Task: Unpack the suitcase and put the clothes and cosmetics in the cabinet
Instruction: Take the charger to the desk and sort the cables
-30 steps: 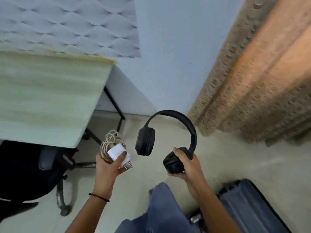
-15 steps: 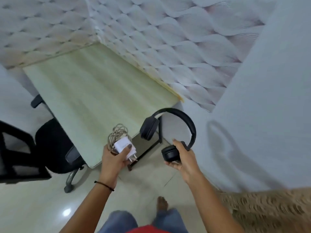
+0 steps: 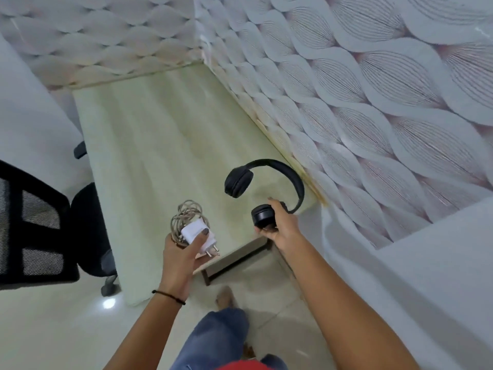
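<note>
My left hand (image 3: pixel 181 256) grips a white charger plug (image 3: pixel 198 235) together with its coiled beige cable (image 3: pixel 186 217). A pair of black headphones (image 3: pixel 262 188) is held in my right hand (image 3: pixel 281 227) by the lower ear cup; the band arches up and the other cup hangs free. Both hands are out over the near corner of a pale green-white desk (image 3: pixel 160 145). The suitcase and the cabinet are out of view.
A black mesh office chair (image 3: pixel 40 231) stands at the left, against the desk's edge. Patterned walls (image 3: pixel 373 102) close the desk's far and right sides. A plain white wall (image 3: pixel 426 289) rises at the right. My jeans leg and bare foot (image 3: pixel 224 297) are on the tiled floor.
The view has swung from the floor, suitcase and curtain round to the desk. I have stepped closer, and both hands with their loads now hover over the desk's near corner.
</note>
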